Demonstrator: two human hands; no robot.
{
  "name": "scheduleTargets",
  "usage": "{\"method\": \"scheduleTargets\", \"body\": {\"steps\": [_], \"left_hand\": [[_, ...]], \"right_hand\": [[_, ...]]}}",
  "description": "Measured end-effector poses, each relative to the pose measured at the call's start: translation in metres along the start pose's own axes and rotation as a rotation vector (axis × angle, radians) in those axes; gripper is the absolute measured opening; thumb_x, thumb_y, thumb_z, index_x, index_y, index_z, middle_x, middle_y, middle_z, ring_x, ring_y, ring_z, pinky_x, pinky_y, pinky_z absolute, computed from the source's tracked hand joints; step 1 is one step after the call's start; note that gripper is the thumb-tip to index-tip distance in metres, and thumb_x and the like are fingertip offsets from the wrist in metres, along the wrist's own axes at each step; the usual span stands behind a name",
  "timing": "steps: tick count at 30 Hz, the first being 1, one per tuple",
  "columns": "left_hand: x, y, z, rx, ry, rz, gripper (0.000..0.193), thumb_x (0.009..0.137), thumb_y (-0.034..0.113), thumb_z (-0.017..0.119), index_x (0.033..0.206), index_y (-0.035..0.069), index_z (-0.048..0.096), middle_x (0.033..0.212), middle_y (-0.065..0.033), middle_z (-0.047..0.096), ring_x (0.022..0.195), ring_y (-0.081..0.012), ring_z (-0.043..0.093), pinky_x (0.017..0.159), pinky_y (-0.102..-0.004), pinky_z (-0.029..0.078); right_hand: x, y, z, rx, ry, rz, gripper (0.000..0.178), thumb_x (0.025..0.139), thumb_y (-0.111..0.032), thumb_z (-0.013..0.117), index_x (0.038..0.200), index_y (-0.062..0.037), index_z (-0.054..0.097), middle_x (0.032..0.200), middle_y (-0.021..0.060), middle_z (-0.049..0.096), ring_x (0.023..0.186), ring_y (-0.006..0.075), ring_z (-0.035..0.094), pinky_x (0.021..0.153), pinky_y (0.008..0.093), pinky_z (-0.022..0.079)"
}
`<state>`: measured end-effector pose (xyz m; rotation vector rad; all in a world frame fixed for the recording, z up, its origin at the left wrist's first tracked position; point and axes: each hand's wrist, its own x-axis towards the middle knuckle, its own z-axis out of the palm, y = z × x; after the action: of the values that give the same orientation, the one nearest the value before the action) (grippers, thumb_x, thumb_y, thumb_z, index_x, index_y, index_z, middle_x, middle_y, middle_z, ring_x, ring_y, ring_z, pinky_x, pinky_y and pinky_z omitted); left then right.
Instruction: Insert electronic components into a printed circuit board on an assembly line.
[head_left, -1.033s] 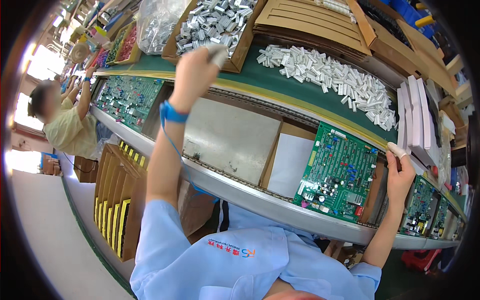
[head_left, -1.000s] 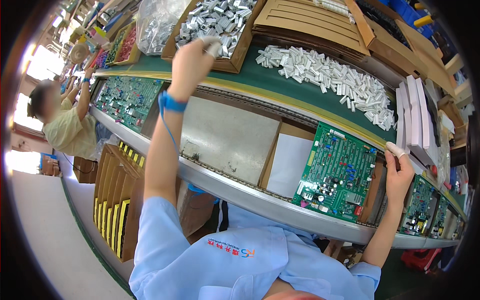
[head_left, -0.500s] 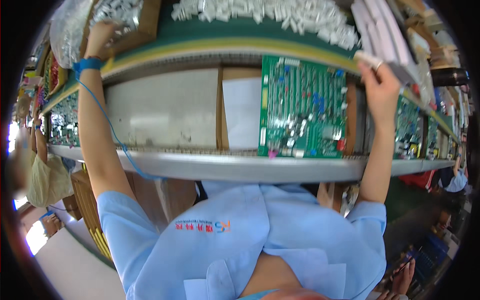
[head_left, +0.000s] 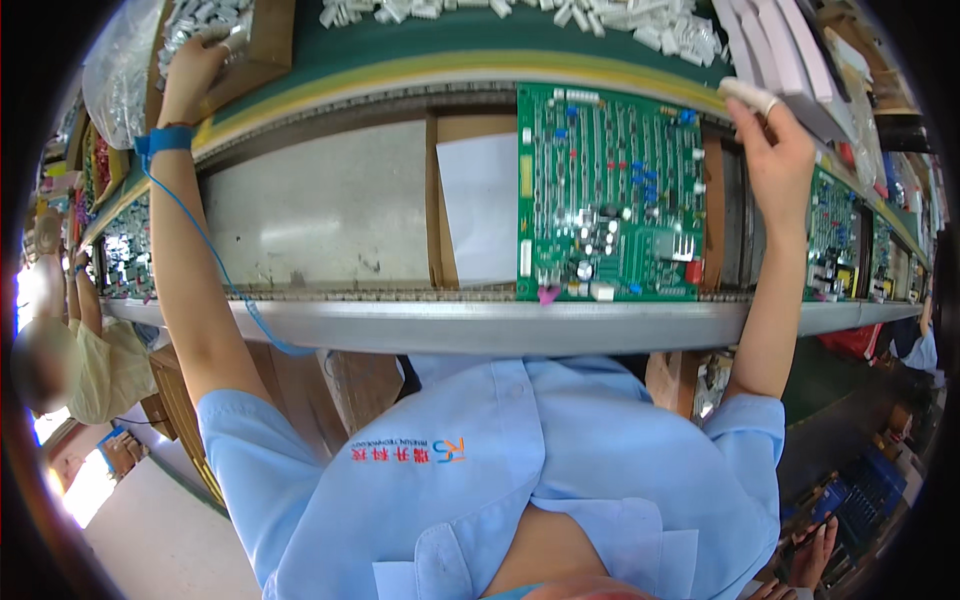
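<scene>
My left hand (head_left: 196,72) reaches into an open cardboard box (head_left: 268,45) at the far left, its fingers among small grey metallic parts (head_left: 205,15). A blue wrist strap (head_left: 168,140) with a coiled cord circles that wrist. At the far right, my right hand (head_left: 778,140) is raised over the far rail, thumb and forefinger drawn close together. A whitish sleeve covers the forefinger; anything pinched there is too small to make out. Between my arms a green circuit board (head_left: 612,200), filled with components, rests on the conveyor rails, touched by neither hand.
Loose white parts (head_left: 660,30) lie on the green shelf beyond the rail. White trays or boxes (head_left: 790,65) stand at the far right. A metal rail (head_left: 480,325) runs along the near side. More boards (head_left: 838,230) sit farther along the line, with other people at both sides.
The whole view has shifted a little, so the shelf sits higher in it. My left hand remains in the box; my right hand stays near the white trays with its fingers slightly turned.
</scene>
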<state>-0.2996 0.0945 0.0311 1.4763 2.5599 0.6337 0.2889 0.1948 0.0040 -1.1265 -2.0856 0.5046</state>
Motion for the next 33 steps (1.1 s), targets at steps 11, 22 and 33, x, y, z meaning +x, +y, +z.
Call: {"method": "scheduleTargets", "body": {"steps": [11, 22, 33], "left_hand": [[-0.019, 0.032, 0.004, -0.548, 0.290, 0.150, 0.030, 0.086, 0.010, 0.068, 0.112, -0.003, 0.065, 0.096, -0.0098, 0.070, 0.081, -0.0128, 0.065, 0.062, -0.0242, 0.052], [-0.033, 0.025, -0.016, -0.589, 0.299, 0.148, 0.032, 0.088, 0.014, 0.066, 0.116, -0.001, 0.066, 0.101, -0.0104, 0.071, 0.080, -0.0125, 0.067, 0.066, -0.0232, 0.053], [-0.075, 0.046, -0.018, -0.738, 0.292, 0.215, 0.029, 0.089, 0.014, 0.065, 0.112, -0.002, 0.067, 0.101, -0.0080, 0.069, 0.082, -0.0112, 0.065, 0.071, -0.0232, 0.050]], "right_hand": [[-0.008, -0.006, -0.001, -0.003, 0.055, -0.092, 0.017, 0.084, -0.006, 0.069, 0.101, -0.0042, 0.071, 0.086, 0.0105, 0.068, 0.070, 0.0208, 0.063, 0.065, 0.0302, 0.048], [0.009, -0.022, -0.003, -0.037, -0.062, -0.127, 0.018, 0.088, -0.001, 0.063, 0.105, 0.0009, 0.068, 0.098, 0.0096, 0.068, 0.089, 0.0154, 0.063, 0.079, 0.0262, 0.048], [0.221, -0.048, -0.008, -0.299, 0.087, -0.463, 0.025, 0.093, -0.018, 0.062, 0.113, -0.0053, 0.067, 0.105, 0.0066, 0.071, 0.095, 0.0131, 0.066, 0.081, 0.0261, 0.049]]}}
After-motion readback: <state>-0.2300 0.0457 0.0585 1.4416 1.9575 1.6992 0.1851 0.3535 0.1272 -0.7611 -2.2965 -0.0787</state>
